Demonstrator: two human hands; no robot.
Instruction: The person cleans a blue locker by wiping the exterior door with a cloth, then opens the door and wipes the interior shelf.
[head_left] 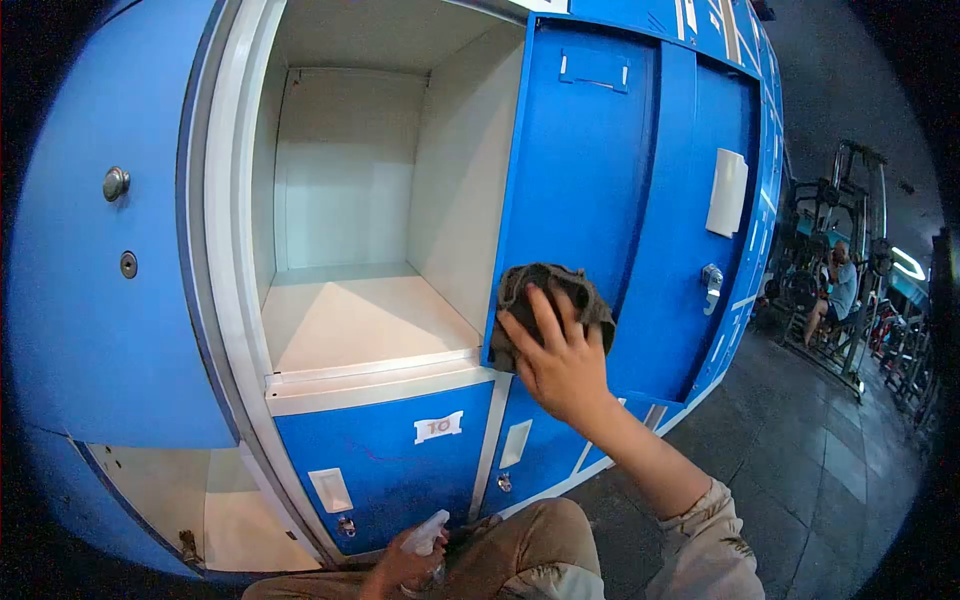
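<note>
My right hand (568,365) presses a dark grey-brown cloth (548,280) against the lower inner face of a blue locker door (590,180), its fingers spread over the cloth. The door is swung wide open beside a white locker compartment (345,325) with bare walls and floor. Low in the view, near my lap, my left hand (400,565) is closed round what looks like a spray bottle (428,533) with a whitish head. Most of that bottle is hidden by the hand and the view's lower edge.
Below is a shut locker door labelled 10 (375,460), with a handle and lock. At left a blue door (110,300) has a round knob; a lower compartment (250,515) is open. Gym machines (850,230) and a seated person (840,285) are at far right.
</note>
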